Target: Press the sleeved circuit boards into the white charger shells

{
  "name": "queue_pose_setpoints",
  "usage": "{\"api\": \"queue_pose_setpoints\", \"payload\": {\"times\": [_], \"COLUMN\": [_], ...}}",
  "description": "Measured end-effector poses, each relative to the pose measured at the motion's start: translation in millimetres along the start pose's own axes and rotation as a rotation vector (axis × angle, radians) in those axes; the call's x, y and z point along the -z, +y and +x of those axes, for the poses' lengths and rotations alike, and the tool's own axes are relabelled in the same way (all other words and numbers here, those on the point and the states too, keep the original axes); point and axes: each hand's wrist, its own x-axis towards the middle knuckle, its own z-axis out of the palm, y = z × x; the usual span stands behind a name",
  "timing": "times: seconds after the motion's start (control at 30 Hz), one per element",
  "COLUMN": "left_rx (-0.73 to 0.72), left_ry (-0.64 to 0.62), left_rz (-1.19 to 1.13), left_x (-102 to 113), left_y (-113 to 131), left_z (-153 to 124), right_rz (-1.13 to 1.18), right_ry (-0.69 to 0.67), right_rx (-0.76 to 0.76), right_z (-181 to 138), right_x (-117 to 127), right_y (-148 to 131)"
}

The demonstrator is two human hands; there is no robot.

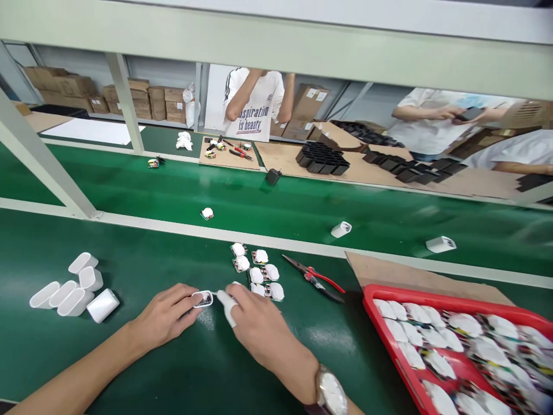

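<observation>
Head view shows your left hand [168, 313] gripping the case [203, 299] short of the counter's [147, 262] far edge, your right hand's [259, 324] grip unclear beside the case's mouth, seemingly working there, which calls for steady holding next.

"…spiration is beauty" on white shirt [256, 102]
</observation>
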Motion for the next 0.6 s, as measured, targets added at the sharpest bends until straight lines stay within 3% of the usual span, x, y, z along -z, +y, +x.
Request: {"api": "queue_pose_setpoints", "payload": {"times": [0.17, 0.27, 0.43, 0.6], "left_rx": [0.058, 0.019, -0.027, 0.004], "left_ry": [-0.019, 0.002, 0.042, -0.005], "left_rz": [0.015, 0.066, 0.037, -0.009], "left_x": [3, 5, 6, 8], "left_y": [2, 2, 7, 22], "left_z": [-1, 1, 12, 15], "right_rz": [-0.05, -0.181, -0.204, -0.202], "right_ry": [0.231, 0.215, 0.088, 0.073], "right_rx": [-0.442, -0.589, -0.646, -0.588], "right_z": [-66, -99, -115, -113], "right_x": [3, -6, -25, -21], "right_y": [56, 80, 89, 91]}}
